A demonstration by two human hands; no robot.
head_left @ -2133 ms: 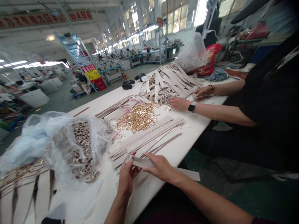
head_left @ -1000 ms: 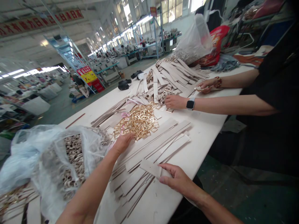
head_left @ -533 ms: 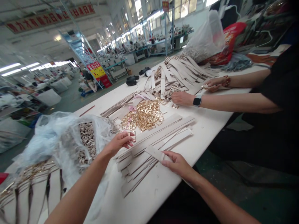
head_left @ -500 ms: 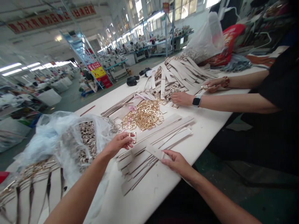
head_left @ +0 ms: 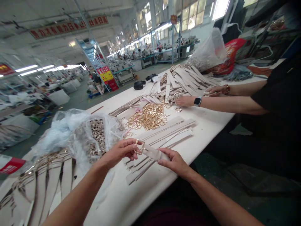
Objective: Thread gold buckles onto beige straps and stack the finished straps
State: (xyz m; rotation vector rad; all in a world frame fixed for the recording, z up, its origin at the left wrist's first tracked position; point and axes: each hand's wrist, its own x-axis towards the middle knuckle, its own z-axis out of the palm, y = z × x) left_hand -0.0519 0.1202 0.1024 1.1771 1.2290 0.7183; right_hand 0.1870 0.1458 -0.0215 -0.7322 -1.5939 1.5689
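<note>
Between the fingers of my left hand [head_left: 124, 150] is a square gold belt buckle [head_left: 140, 147]. My right hand [head_left: 174, 160] is closed on a pale beige belt strap [head_left: 151, 152], whose far end meets the buckle; whether the strap passes through it I cannot tell. Both hands are raised a little over several loose straps [head_left: 141, 171] on the white table. Beyond them lies a heap of gold buckles [head_left: 152, 116]. Left of my left hand stands a clear plastic bag [head_left: 109, 135] holding many small beige loops [head_left: 97, 133].
A co-worker's hands [head_left: 185, 101] are at the right, beside a pile of straps with buckles [head_left: 185, 78]. Straps with gold buckles [head_left: 54, 179] hang at the lower left. A white bag [head_left: 209, 50] and a red bag [head_left: 232, 56] stand at the back.
The buckle and the strap end, apart before, have come together between my hands. My right hand has lifted the strap off the others. The view has shifted slightly.
</note>
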